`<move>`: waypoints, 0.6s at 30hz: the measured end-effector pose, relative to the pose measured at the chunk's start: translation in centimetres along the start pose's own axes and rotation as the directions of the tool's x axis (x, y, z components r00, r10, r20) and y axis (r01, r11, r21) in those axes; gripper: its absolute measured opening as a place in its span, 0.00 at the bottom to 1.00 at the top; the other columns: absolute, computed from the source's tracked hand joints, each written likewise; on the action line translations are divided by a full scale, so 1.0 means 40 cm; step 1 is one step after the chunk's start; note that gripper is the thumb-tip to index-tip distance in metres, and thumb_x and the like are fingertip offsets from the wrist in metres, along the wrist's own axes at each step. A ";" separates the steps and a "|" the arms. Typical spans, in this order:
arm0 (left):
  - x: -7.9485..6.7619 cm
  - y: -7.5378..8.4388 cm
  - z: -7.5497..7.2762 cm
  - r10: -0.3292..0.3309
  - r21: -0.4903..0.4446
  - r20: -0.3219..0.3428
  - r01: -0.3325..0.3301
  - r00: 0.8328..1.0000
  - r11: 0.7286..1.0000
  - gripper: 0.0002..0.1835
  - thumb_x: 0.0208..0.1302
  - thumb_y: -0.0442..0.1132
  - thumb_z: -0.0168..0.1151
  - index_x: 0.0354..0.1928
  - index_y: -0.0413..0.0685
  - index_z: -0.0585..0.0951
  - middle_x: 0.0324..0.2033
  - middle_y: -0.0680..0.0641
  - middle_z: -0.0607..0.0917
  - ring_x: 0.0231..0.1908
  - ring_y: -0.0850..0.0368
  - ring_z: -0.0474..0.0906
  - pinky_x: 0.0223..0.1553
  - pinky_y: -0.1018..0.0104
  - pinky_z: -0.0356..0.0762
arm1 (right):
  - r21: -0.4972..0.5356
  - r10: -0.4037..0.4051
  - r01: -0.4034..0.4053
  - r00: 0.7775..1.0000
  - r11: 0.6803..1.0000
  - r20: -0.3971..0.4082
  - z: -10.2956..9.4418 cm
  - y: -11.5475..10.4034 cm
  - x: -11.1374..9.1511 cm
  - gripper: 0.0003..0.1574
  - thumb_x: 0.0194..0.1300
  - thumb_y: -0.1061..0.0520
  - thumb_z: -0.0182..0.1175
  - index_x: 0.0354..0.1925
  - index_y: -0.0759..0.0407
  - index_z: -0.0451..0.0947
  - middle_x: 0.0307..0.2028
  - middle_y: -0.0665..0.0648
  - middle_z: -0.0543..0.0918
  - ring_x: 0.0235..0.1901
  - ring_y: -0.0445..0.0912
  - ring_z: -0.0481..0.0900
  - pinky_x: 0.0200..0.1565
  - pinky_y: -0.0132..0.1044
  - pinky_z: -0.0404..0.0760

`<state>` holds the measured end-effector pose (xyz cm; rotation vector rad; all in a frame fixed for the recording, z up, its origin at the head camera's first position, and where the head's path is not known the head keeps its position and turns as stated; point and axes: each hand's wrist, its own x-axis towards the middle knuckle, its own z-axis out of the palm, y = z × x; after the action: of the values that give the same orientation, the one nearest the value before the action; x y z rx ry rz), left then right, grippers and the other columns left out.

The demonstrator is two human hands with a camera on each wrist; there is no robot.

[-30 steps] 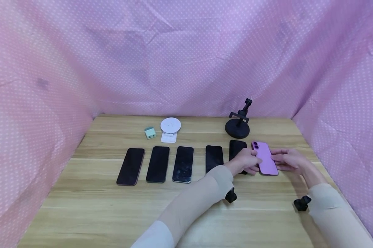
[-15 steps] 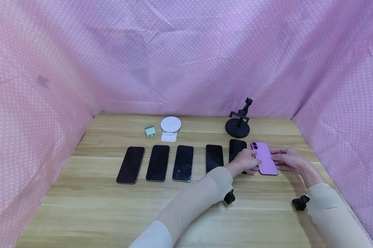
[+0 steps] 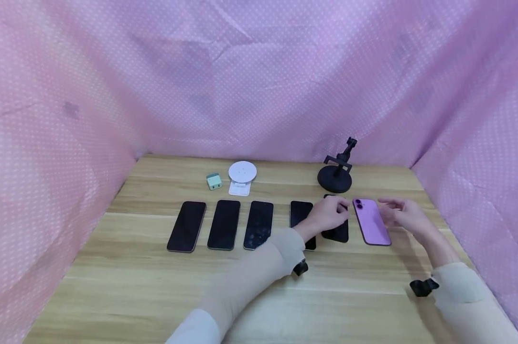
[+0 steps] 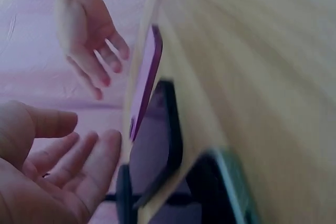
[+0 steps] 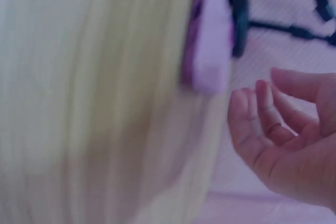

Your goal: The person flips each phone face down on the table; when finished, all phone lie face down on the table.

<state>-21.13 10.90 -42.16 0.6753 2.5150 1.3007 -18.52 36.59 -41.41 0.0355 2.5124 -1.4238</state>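
Observation:
A pink phone (image 3: 372,224) lies back up, camera lenses at its far left corner. My left hand (image 3: 328,212) hovers over a dark phone (image 3: 337,234) just left of the pink one, partly covering it. In the left wrist view, the bent fingers and thumb of this hand (image 4: 63,171) stand apart with nothing between them. Beyond the pink phone's right edge, my right hand (image 3: 407,217) is raised, its fingers loosely bent. The right wrist view shows that hand (image 5: 289,135) holding nothing, a gap separating it from the pink phone (image 5: 211,51).
Another dark phone (image 3: 301,210) lies partly under my left wrist. Three more, a first (image 3: 187,227), a second (image 3: 224,224) and a third (image 3: 258,224), lie further left. Behind stand a mint charger plug (image 3: 214,181), a white round stand (image 3: 242,172) and a black phone holder (image 3: 334,179).
Both hands have let go of the pink phone's sides. My left hand has drawn back left over the dark phone; my right hand has lifted slightly away. The head view has shifted a little.

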 end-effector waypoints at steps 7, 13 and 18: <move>-0.017 -0.015 -0.028 -0.096 0.280 -0.037 0.102 0.995 0.955 0.24 0.69 0.50 0.65 0.66 0.58 0.79 0.64 0.50 0.77 0.61 0.56 0.74 0.57 0.62 0.77 | 0.040 -0.114 0.113 0.993 0.993 0.039 0.089 -0.057 0.011 0.37 0.79 0.54 0.54 0.73 0.76 0.57 0.63 0.78 0.70 0.47 0.49 0.85 0.48 0.41 0.87; -0.025 -0.035 -0.027 -0.132 0.195 -0.008 0.131 0.991 0.972 0.27 0.70 0.50 0.65 0.68 0.55 0.76 0.65 0.49 0.76 0.64 0.55 0.71 0.64 0.62 0.71 | 0.198 -0.127 0.101 0.984 0.975 0.127 0.155 -0.052 0.059 0.43 0.78 0.57 0.55 0.75 0.78 0.46 0.73 0.79 0.55 0.69 0.63 0.63 0.60 0.40 0.78; -0.020 -0.057 -0.019 -0.119 0.015 0.041 0.119 0.992 0.993 0.28 0.70 0.49 0.65 0.70 0.52 0.74 0.64 0.48 0.78 0.65 0.56 0.71 0.65 0.64 0.70 | 0.252 -0.135 0.093 0.979 0.963 0.155 0.168 -0.043 0.072 0.44 0.78 0.61 0.54 0.75 0.79 0.43 0.74 0.80 0.50 0.72 0.67 0.52 0.61 0.34 0.75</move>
<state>-21.41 8.82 -43.58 0.5407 2.4906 1.2177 -20.17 29.72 -43.91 -0.1827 2.2219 -1.6969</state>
